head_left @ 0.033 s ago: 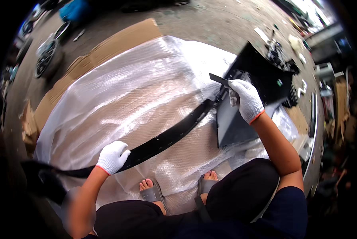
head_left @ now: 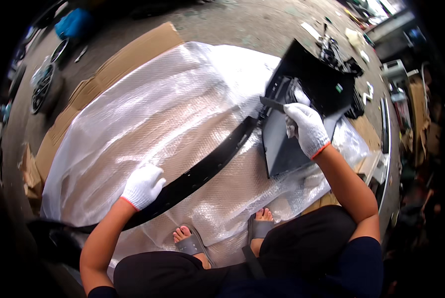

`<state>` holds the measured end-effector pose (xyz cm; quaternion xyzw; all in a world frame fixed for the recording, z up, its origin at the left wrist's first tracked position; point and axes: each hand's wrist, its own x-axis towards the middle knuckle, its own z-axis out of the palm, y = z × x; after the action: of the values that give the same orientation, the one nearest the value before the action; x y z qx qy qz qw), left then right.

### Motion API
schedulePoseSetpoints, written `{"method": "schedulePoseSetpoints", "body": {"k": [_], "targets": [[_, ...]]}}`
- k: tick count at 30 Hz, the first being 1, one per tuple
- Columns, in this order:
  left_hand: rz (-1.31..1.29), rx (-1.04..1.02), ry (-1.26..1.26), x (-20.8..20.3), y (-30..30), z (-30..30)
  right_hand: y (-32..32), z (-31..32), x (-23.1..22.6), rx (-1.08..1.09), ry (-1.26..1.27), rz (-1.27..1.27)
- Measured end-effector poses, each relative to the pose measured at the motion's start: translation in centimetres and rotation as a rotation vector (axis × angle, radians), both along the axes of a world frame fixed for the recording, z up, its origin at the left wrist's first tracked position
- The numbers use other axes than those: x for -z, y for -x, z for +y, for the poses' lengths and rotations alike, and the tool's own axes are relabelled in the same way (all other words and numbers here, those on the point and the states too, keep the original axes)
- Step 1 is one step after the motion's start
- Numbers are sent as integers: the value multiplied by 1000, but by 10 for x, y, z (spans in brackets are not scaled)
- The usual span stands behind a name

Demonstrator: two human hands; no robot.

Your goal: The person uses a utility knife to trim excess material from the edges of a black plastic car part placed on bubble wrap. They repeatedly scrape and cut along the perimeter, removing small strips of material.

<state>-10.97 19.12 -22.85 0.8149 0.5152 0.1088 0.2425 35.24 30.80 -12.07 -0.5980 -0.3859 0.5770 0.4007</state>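
A long, curved black trim strip (head_left: 202, 174) lies across bubble wrap (head_left: 133, 119), running from the lower left to the upper right. My left hand (head_left: 144, 186), in a white knit glove with an orange cuff, is over the strip's far edge. Its fingers are loosely bent and the thumb stands apart, with nothing visible in them. My right hand (head_left: 307, 126), gloved alike, grips a flat, dark, blade-like strip (head_left: 272, 103) that points left; its exact kind is unclear. Just beyond and under that hand stands a large, black angular panel (head_left: 312, 74), near the strip's far end.
Flattened cardboard (head_left: 118, 62) lies beneath the wrap. A tub of parts (head_left: 43, 87) and a blue bundle (head_left: 73, 24) sit at the far left. Black parts with wires (head_left: 334, 52) lie behind the panel. Clutter lines the right side. My sandalled feet (head_left: 190, 241) rest on the wrap.
The view has shifted slightly. My left hand has moved a little up and to the right. My right hand still holds the blade-like strip, now lower against the panel.
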Motion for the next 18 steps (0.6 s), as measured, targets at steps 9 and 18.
{"method": "schedulePoseSetpoints", "body": {"k": [9,18], "targets": [[-188,488,173,25,-158,53,-122,-214,-20,462,105,-246],[-94,576,468,30,-248,90,-161,-289,16,654,231,-178]]}}
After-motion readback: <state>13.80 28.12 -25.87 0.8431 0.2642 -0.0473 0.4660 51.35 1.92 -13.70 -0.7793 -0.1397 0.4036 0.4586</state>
